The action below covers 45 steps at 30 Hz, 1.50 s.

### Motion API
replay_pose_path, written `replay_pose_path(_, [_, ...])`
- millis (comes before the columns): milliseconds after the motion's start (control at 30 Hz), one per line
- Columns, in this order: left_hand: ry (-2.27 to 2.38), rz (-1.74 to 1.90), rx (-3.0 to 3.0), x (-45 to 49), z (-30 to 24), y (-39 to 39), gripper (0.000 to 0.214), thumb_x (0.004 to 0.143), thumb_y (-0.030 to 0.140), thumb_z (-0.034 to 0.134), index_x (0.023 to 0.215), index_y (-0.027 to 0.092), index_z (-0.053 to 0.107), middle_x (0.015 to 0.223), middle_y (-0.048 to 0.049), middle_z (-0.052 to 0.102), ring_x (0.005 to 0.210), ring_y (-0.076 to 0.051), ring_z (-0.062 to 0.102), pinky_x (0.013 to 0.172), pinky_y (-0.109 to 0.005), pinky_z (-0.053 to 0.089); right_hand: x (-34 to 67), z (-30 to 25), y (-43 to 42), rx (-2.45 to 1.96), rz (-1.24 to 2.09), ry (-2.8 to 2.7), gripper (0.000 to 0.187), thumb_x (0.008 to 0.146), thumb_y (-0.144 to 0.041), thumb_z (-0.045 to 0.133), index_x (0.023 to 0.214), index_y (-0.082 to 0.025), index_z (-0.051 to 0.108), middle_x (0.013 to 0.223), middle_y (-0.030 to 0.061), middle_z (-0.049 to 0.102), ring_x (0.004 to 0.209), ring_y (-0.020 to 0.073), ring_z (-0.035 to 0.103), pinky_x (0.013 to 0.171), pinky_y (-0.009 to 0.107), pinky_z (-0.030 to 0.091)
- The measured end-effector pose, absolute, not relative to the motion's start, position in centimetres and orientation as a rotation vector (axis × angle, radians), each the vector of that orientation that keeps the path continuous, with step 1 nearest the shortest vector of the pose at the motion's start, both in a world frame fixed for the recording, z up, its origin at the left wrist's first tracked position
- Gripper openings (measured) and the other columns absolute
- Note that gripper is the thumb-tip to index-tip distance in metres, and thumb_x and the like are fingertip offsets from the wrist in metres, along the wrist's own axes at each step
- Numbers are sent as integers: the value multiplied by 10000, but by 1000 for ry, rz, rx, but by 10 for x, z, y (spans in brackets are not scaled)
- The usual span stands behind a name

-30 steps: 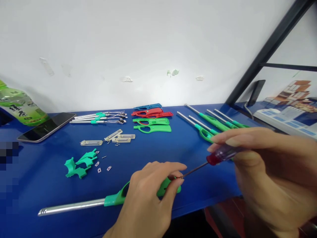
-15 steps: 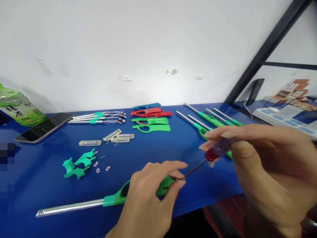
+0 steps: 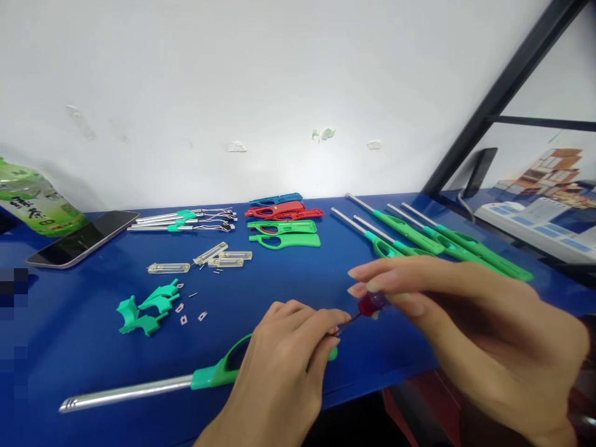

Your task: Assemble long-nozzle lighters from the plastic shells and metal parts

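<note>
Green lighter [image 3: 205, 377] lying near front edge of blue worktop [image 3: 279, 282], metal tube pointing left. Left hand [image 3: 284, 360] clasped over its handle, thumb and forefinger close about the tip of a screwdriver [image 3: 369, 304]. Right hand [image 3: 479, 335] pinches the screwdriver's handle; shaft slants down. Loose green pieces [image 3: 145, 323] beyond the tube.

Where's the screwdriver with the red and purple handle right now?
In the head view, right of centre, the screwdriver is in the right hand, pointing down-left toward the left hand, which partly covers the green, metal-tubed lighter.
</note>
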State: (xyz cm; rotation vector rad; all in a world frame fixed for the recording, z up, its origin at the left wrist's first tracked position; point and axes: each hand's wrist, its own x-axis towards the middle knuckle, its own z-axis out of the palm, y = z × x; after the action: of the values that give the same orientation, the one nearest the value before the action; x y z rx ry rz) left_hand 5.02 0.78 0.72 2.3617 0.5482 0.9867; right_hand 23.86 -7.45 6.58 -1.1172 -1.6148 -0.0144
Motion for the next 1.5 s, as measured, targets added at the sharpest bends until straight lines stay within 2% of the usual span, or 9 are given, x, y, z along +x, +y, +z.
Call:
replay_pose_path(200, [542, 987, 2377, 50, 3, 10, 321, 999, 58, 638, 1176, 325, 665, 989, 96, 786, 849, -134, 719, 764, -281, 517, 235, 64, -74, -1117, -14, -1594, 329, 983, -30, 692, 1169, -278, 801, 1125, -43, 841, 999, 187, 810, 824, 298, 703])
replay_pose_path(533, [530, 1045, 2387, 50, 8, 11, 279, 1017, 62, 593, 1143, 301, 665, 966, 92, 805, 811, -133, 739, 739, -280, 524, 237, 65, -76, -1150, -28, -1581, 312, 989, -35, 689, 1161, -272, 799, 1146, -40, 842, 998, 189, 805, 828, 321, 699])
replay_pose_path(733, [526, 1010, 2386, 48, 11, 11, 300, 1021, 70, 607, 1165, 326, 664, 953, 106, 797, 840, -127, 731, 759, -279, 511, 235, 66, -75, -1138, -47, -1571, 338, 974, -27, 687, 1176, -278, 787, 1119, -33, 848, 964, 193, 808, 770, 332, 699])
replay_pose_path(900, [525, 937, 2397, 48, 10, 13, 310, 1006, 76, 640, 1185, 326, 669, 997, 97, 809, 886, -139, 731, 784, -283, 517, 234, 65, -73, -1149, -46, -1578, 298, 1000, -42, 658, 1143, -264, 797, 1131, -27, 844, 951, 178, 803, 828, 305, 683])
replay_pose_path(1033, [503, 879, 2413, 49, 11, 15, 263, 996, 52, 623, 1083, 292, 683, 958, 92, 800, 869, -153, 722, 768, -287, 524, 235, 66, -73, -1143, -7, -1656, 263, 1001, -63, 683, 1153, -250, 788, 1111, -16, 843, 955, 176, 807, 861, 281, 665])
replay_pose_path(1133, [494, 835, 2419, 46, 16, 14, 237, 998, 67, 615, 1059, 276, 708, 954, 68, 793, 853, -166, 721, 755, -294, 538, 238, 67, -72, -1125, 37, -1714, 256, 989, -72, 707, 1157, -252, 779, 1076, -19, 839, 935, 165, 799, 833, 266, 662])
replay_pose_path(1300, [598, 741, 2310, 38, 28, 12, 242, 1052, 186, 574, 1171, 311, 743, 1113, 24, 781, 1003, -171, 743, 846, -291, 566, 238, 68, -68, -1068, 20, -1753, 286, 944, -95, 793, 1182, -254, 797, 993, -16, 800, 826, 144, 758, 716, 246, 651])
replay_pose_path(1433, [612, 705, 2228, 40, 28, 13, 135, 1041, 247, 643, 1087, 290, 762, 1055, 23, 787, 948, -175, 748, 821, -289, 568, 237, 65, -68, -1147, 8, -1768, 370, 1012, -134, 684, 1350, -257, 769, 1232, 40, 795, 934, 183, 776, 769, 285, 666])
replay_pose_path(1500, [595, 721, 2228, 44, 25, 13, 119, 1027, 220, 663, 1044, 274, 767, 1017, 21, 787, 911, -178, 743, 794, -290, 562, 237, 63, -68, -1145, 12, -1747, 430, 1009, -80, 633, 1372, -275, 759, 1247, 33, 801, 941, 194, 780, 768, 305, 670])
